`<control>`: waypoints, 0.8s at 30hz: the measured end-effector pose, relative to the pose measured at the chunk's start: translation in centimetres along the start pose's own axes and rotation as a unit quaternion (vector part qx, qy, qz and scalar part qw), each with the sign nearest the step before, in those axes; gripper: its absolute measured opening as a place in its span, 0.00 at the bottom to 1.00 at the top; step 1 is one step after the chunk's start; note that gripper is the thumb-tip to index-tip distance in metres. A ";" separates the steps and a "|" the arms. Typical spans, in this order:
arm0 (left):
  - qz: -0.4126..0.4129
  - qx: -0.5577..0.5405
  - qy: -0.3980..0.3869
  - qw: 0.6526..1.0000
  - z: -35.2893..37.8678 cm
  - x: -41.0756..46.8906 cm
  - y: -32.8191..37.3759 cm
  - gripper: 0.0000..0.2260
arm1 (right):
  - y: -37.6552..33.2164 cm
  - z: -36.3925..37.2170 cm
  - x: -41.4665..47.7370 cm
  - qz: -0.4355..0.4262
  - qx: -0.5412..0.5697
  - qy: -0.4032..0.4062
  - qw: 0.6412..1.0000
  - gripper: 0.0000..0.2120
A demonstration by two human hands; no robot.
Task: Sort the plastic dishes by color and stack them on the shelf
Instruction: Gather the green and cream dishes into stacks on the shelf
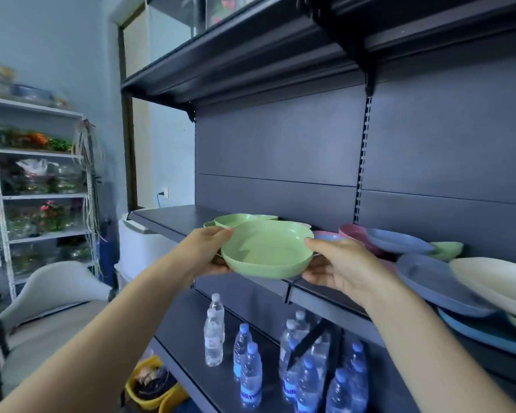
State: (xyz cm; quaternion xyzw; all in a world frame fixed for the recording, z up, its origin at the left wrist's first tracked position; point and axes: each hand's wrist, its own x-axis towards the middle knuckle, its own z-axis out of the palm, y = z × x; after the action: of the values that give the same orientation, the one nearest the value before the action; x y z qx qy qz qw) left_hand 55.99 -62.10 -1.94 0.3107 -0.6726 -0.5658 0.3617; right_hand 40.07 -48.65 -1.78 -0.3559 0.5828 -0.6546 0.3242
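Fingers (221, 232) of left hand (204, 251) and right hand (337, 268) clamped on opposite rims of green dish stack (265, 251), undersides hidden. Held level, mouth up, long axis left-right, at front edge of dark shelf (173, 217). Behind: more green dishes (236, 220); rightward, blurred pink, blue, cream plates (399, 241). Bottle labels (250, 393) below unreadable.

matt plastic dishes (265, 251), matt metal shelf (173, 219)
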 end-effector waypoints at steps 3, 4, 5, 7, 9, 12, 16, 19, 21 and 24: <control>0.010 0.019 -0.008 1.000 -2.6 5.2 -0.6 0.14 | 0.2 2.1 4.8 -0.004 -0.003 -0.010 1.000 0.07; 0.012 0.026 -0.011 1.000 -3.3 6.9 -0.6 0.14 | 0.1 2.8 6.4 -0.004 -0.002 -0.008 1.000 0.07; 0.015 0.030 -0.013 0.999 -3.9 8.5 -0.5 0.14 | 0.1 3.4 7.9 -0.005 -0.002 -0.004 1.000 0.07; 0.022 0.024 -0.016 0.999 -5.2 11.5 -0.5 0.14 | -0.2 4.6 10.8 -0.008 -0.010 0.000 1.000 0.08; 0.030 0.013 -0.016 0.999 -6.7 14.2 -0.6 0.14 | -0.5 6.0 13.5 -0.011 -0.016 0.002 1.000 0.08; 0.028 0.014 -0.011 0.999 -8.9 18.2 -1.0 0.13 | -0.5 8.2 17.3 0.000 -0.013 0.007 1.000 0.07; 0.030 0.006 -0.027 0.999 -11.5 22.9 -1.8 0.11 | -0.5 10.9 21.7 0.018 -0.036 0.020 0.999 0.07; 0.037 -0.005 -0.042 0.998 -13.6 26.8 -2.5 0.10 | -0.3 13.2 25.1 0.015 -0.057 0.051 0.997 0.06; 0.042 -0.007 -0.059 0.997 -15.0 29.9 -2.9 0.10 | -0.1 14.8 27.5 0.013 -0.063 0.073 0.995 0.06; 0.058 0.000 -0.090 0.994 -17.0 35.3 -3.6 0.10 | 0.2 17.0 31.6 0.013 -0.079 0.112 0.990 0.08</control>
State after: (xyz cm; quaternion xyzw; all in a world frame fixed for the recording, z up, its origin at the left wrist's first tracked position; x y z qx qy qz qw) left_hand 51.02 -101.07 0.96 0.2190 -0.7190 -0.5699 0.3320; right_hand 37.48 -84.28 1.95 -0.2974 0.6698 -0.6382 0.2359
